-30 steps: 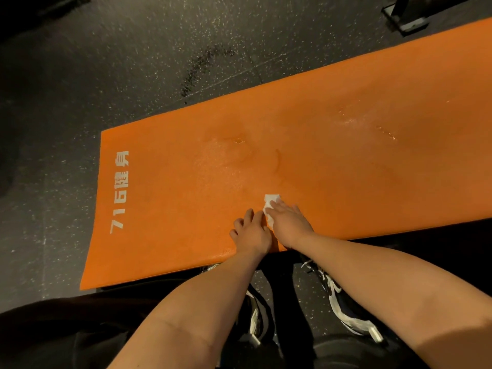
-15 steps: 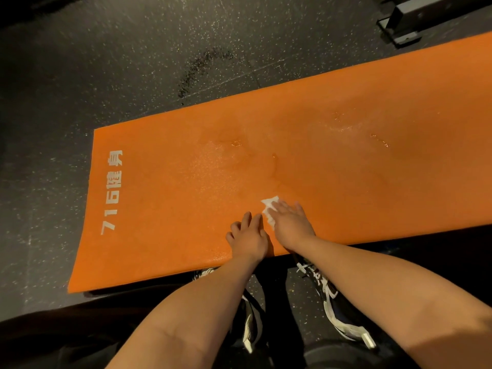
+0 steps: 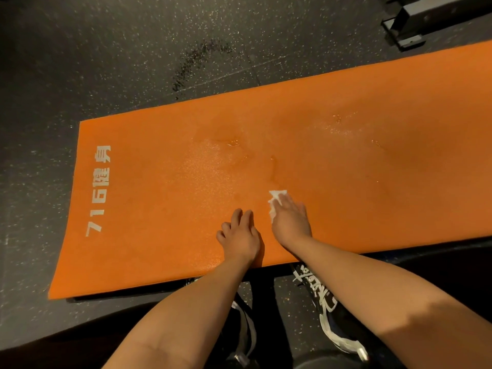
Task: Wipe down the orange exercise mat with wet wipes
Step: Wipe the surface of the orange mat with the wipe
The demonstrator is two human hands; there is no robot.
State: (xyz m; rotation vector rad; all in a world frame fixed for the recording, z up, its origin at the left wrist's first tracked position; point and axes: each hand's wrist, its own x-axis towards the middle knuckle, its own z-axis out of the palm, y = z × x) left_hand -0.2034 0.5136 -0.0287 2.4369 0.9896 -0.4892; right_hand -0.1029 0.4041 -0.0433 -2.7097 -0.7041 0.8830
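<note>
Orange mat (image 3: 372,198) flat on dark floor, white print at left end, wet glossy patches, crumpled white wipe (image 3: 277,195) near its front edge

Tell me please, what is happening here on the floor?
A person is cleaning an orange mat that lies on the dark floor. The right hand presses a white wipe flat on the mat, near its closer edge. The left hand rests on the mat beside it. Wet, shiny patches show farther along the mat.

The floor (image 3: 106,62) was dark rubber flecked with pale specks, dimly lit. A darker, blotchy smear (image 3: 195,61) marked it toward the top, and the foot of a black metal frame (image 3: 415,25) stood at the upper right.
</note>
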